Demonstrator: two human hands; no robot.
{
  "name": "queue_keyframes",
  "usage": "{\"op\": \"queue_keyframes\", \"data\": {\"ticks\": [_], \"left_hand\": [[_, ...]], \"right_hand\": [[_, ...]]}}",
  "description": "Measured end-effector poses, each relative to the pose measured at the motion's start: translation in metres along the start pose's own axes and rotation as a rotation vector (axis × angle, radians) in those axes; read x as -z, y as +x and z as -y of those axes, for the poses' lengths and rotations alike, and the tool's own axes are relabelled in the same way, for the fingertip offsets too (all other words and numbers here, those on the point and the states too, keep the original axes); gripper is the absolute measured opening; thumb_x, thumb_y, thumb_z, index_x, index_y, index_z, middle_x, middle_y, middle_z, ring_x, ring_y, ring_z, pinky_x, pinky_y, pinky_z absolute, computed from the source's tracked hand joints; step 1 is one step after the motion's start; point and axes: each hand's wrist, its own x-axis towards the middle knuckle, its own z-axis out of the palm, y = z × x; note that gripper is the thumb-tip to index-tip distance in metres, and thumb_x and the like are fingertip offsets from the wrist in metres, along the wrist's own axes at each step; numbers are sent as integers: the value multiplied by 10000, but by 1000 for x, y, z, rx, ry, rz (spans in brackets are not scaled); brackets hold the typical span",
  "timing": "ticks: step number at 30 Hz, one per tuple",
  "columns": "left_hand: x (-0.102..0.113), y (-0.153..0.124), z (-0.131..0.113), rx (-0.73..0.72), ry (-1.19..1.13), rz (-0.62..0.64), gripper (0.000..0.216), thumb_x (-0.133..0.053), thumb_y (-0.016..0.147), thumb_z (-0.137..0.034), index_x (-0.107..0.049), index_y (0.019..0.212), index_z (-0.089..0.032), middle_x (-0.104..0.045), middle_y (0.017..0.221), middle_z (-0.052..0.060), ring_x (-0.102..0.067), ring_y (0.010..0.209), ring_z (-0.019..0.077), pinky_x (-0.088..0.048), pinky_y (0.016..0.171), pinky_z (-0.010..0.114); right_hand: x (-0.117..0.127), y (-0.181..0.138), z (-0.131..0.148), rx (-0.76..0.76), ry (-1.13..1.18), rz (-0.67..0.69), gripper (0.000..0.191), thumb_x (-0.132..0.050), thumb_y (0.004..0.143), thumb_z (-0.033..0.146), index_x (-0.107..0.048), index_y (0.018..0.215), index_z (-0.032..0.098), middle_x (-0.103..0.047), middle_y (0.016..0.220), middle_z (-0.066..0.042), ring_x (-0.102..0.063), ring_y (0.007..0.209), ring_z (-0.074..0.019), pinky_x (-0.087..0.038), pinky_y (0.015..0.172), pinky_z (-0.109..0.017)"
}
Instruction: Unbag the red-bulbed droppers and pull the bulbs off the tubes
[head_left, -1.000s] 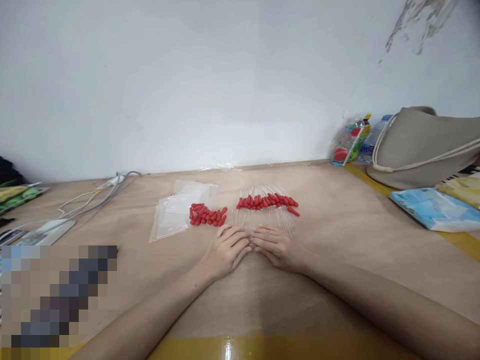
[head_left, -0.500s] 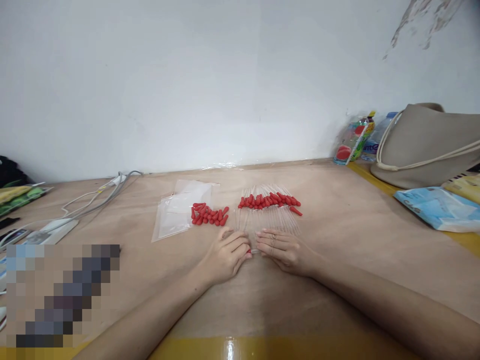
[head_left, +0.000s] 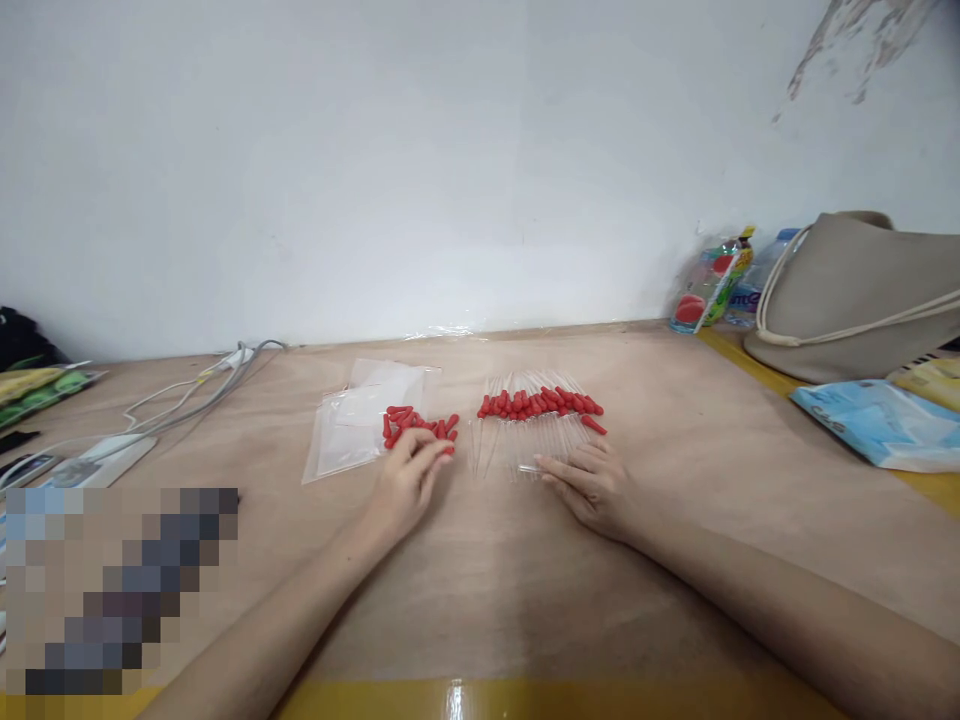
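Note:
My left hand (head_left: pixel 409 480) is at the near edge of a small pile of red rubber bulbs (head_left: pixel 397 414), its thumb and fingers pinched on one red bulb (head_left: pixel 448 450). To the right, my right hand (head_left: pixel 596 485) lies palm down with fingers stretched out, the tips touching the near ends of a row of thin clear tubes (head_left: pixel 544 442). Whether a tube sits under those fingers is hard to see. Behind that row is a line of red-bulbed droppers (head_left: pixel 536 402), their clear stems pointing to the wall. One separate red bulb (head_left: pixel 593 425) lies just beyond my right hand.
Clear plastic bags (head_left: pixel 349 425) lie left of the bulb pile. Cables (head_left: pixel 202 385) and a white power strip (head_left: pixel 112 458) are at the left. On the right stand a drink bottle (head_left: pixel 701 290) and a grey-beige bag (head_left: pixel 862 300), with a blue packet (head_left: pixel 874 425) before them.
My hands have moved apart from near the middle. The left went left and away from me to the red bulbs; the right shifted right onto the clear tubes.

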Motion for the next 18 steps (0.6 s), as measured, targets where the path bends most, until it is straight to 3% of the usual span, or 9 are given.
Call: {"op": "queue_keyframes", "data": {"ticks": [4,8,12,18], "left_hand": [[19,18,40,366,111,-22,272,-418,833,-264,-607,1007,-174,-503,860,75,-514,838,190,-466,708,311],[29,28,67,580,102,33,292,-475,767,-319,-582,994,-171,-532,757,27,-542,675,156,-464,673,297],[20,27,72,670,74,32,303,-513,726,-381,-534,941,-169,-565,721,9,-549,623,148,-450,607,270],[14,23,71,648,68,47,300,-490,747,-451,-556,847,-176,-601,730,16,-557,628,151,-434,608,264]], "right_hand": [[0,10,6,-88,4,74,285,-427,837,176,-611,1055,175,-602,677,-27,-520,644,-135,-366,697,-299],[-5,33,16,-165,-26,109,256,-416,820,156,-624,970,171,-649,801,-51,-552,756,-160,-344,729,-296],[-20,60,31,-166,-142,235,228,-394,814,136,-621,829,154,-638,766,-65,-540,741,-177,-303,707,-313],[-45,80,48,-155,-249,404,180,-444,761,115,-601,847,95,-619,839,-123,-538,789,-215,-267,730,-354]]}}
